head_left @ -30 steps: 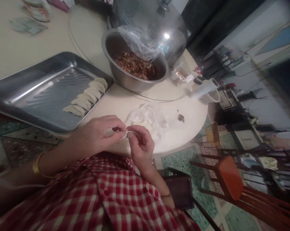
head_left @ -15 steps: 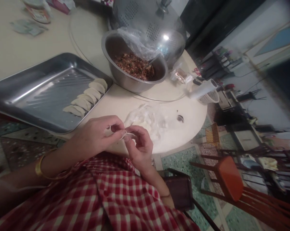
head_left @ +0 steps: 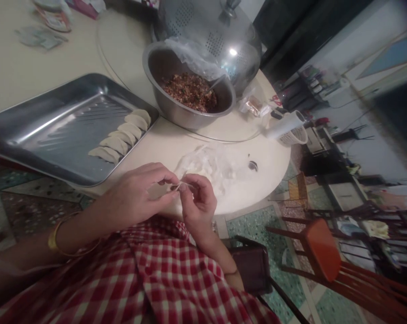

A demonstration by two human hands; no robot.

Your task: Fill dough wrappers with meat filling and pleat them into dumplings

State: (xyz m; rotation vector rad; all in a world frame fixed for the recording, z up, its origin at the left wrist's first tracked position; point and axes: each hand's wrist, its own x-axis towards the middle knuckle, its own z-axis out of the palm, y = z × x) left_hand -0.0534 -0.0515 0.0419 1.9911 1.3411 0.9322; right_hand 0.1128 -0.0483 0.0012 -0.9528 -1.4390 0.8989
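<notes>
The left hand (head_left: pixel 136 198) and the right hand (head_left: pixel 199 204) each keep a closed grip, fingertips pinching one dumpling (head_left: pixel 181 184), over the surface (head_left: pixel 163 140) on the person's side of the bowl (head_left: pixel 183 118).

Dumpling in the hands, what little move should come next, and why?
Probably a pinch a little further along the rim. The left hand and right hand both hold the dumpling by fingertips at its rim, and it seems less closed than the folded dumplings lined up in the tray.
</notes>
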